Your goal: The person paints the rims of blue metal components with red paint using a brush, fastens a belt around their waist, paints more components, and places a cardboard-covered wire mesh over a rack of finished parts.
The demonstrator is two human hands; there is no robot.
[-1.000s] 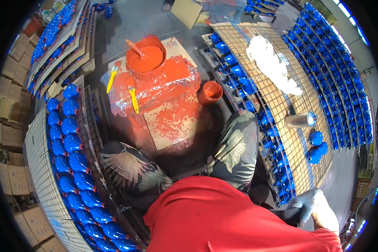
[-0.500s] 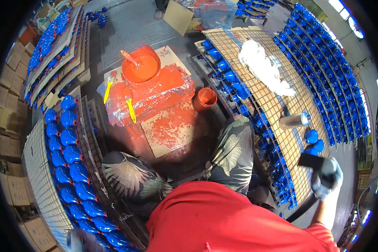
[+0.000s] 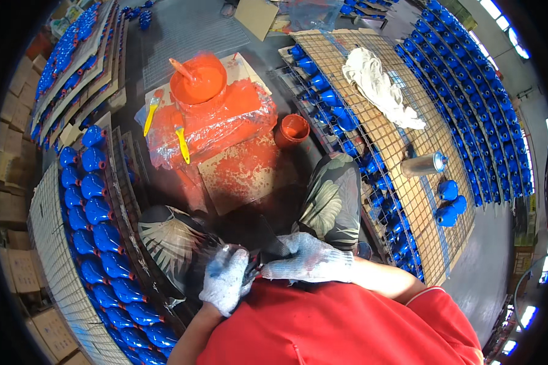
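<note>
Change since earlier frame: right hand [image 3: 307, 258], which half a second ago was out at the right rack lifting a dark object, has come in to the lap; left hand [image 3: 225, 286], unseen before, now meets it there.
Head view, hands: both wear white knit gloves, the left one smeared blue. They close together on a small dark part [image 3: 260, 246] held just above the red shirt [image 3: 341, 328], between the knees.
Grip: left hand is curled shut around the near end of the dark part; right hand lies over its far side with fingers wrapped, though how firmly cannot be told.
Step in hand: judged as steadying or turning the part in the lap before painting. A next move would likely call for one hand to reach far-left to a yellow-handled brush [image 3: 181, 140] or the orange paint bucket [image 3: 198, 82].
Work surface: paint-splashed cardboard [image 3: 243, 173] and plastic sheet [image 3: 225, 118] lie just beyond the knees; a small orange cup [image 3: 291, 129] stands at the right edge.
Edges: wire rack of blue parts [image 3: 97, 243] hugs the left knee; a second wire rack [image 3: 408, 201] with a silver can [image 3: 423, 164] and white rag [image 3: 377, 88] hugs the right.
Open room: only the narrow lap and cardboard between racks.
</note>
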